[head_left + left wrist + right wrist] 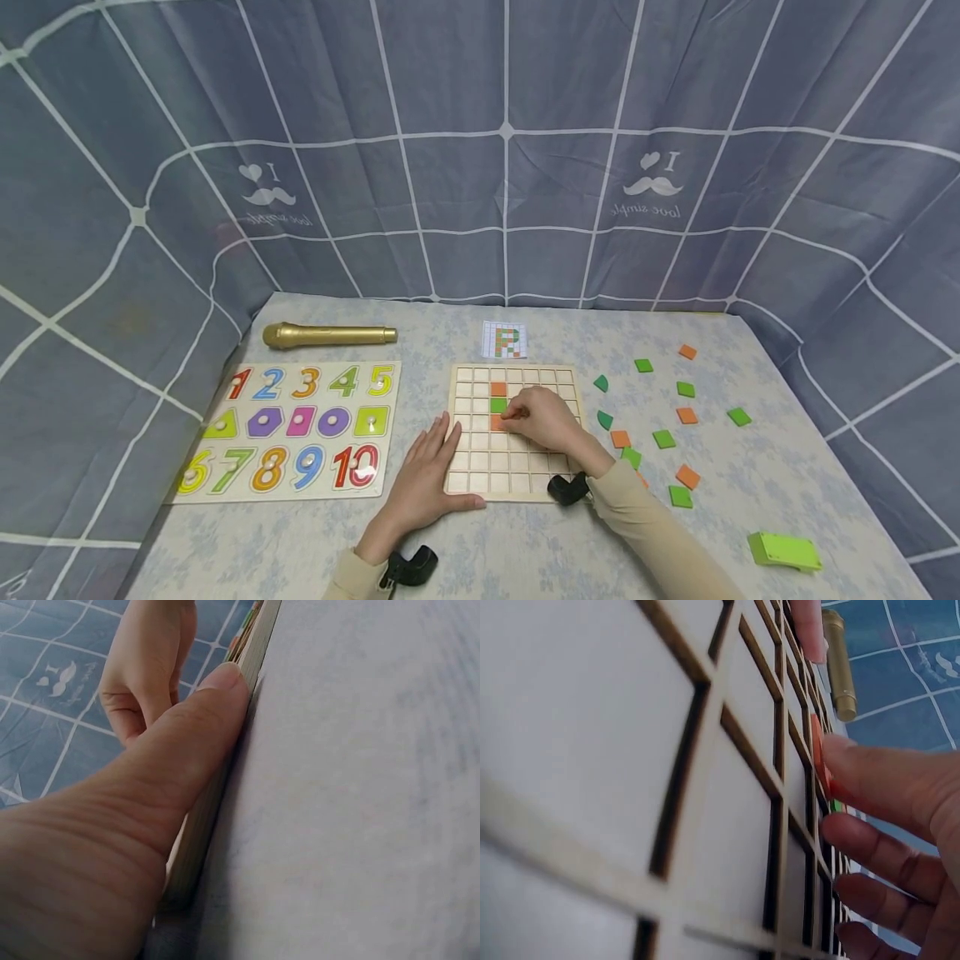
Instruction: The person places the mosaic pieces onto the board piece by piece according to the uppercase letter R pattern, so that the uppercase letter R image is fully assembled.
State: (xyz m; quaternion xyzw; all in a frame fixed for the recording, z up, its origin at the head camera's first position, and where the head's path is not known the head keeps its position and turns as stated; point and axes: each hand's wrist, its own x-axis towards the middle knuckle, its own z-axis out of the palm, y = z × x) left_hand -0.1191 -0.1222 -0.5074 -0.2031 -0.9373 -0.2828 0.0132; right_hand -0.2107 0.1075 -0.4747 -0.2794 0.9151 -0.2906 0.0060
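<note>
A wooden grid board (468, 460) lies on the table. In one column sit an orange tile (498, 389), a green tile (498, 405) and a lower orange square tile (496, 423). My right hand (547, 419) reaches over the board with curled fingers, pinching the lower orange tile at its right side; the right wrist view shows the thumb against that orange tile (818, 750). My left hand (423, 479) rests along the board's left edge, fingers spread and straight. Its thumb (202, 712) lies against the board's near edge.
A printed pattern card (504, 340) lies behind the board. At left are a number-and-shape puzzle (315, 492) and a gold microphone (330, 335). To the right are scattered orange and green square tiles (686, 389), dark green quarter-round pieces (604, 420) and a green block (784, 552).
</note>
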